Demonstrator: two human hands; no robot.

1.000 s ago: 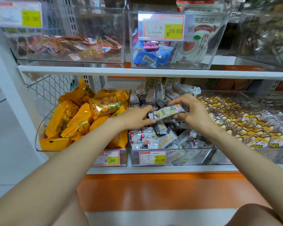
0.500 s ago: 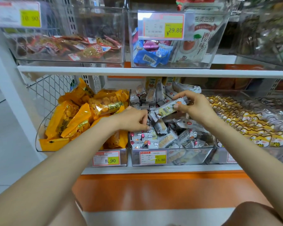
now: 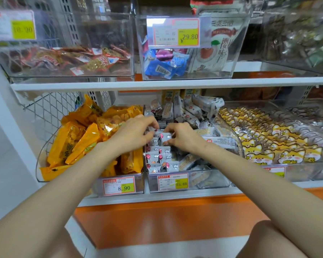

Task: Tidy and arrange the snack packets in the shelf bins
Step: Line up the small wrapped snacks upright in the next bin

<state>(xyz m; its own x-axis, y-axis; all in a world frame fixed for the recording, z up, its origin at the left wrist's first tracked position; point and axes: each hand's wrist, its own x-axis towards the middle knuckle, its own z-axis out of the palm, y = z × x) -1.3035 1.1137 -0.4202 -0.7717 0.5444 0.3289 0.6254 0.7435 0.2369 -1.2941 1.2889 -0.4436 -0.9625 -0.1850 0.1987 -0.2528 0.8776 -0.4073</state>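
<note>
The clear middle bin (image 3: 194, 180) on the lower shelf holds several small white snack packets with red and black cartoon print. Both my hands are inside it, close together. My left hand (image 3: 133, 133) curls its fingers over a small white packet (image 3: 159, 140) near the bin's left wall. My right hand (image 3: 183, 136) pinches the same packet from the right. More white packets (image 3: 158, 159) lie in a neat row just in front of my hands. Longer packets (image 3: 199, 107) are piled at the bin's back.
The left bin (image 3: 119, 185) is full of yellow-orange packets (image 3: 76, 140). The right bin (image 3: 306, 170) holds fox-print sweets (image 3: 265, 138). The upper shelf (image 3: 157, 84) carries clear bins with red packets (image 3: 71, 60) and blue packets (image 3: 164, 67). An orange plinth (image 3: 166, 220) runs below.
My right hand let go of the long packet it had lifted toward the bin's back and came down to the left. Both hands now meet over a small white packet.
</note>
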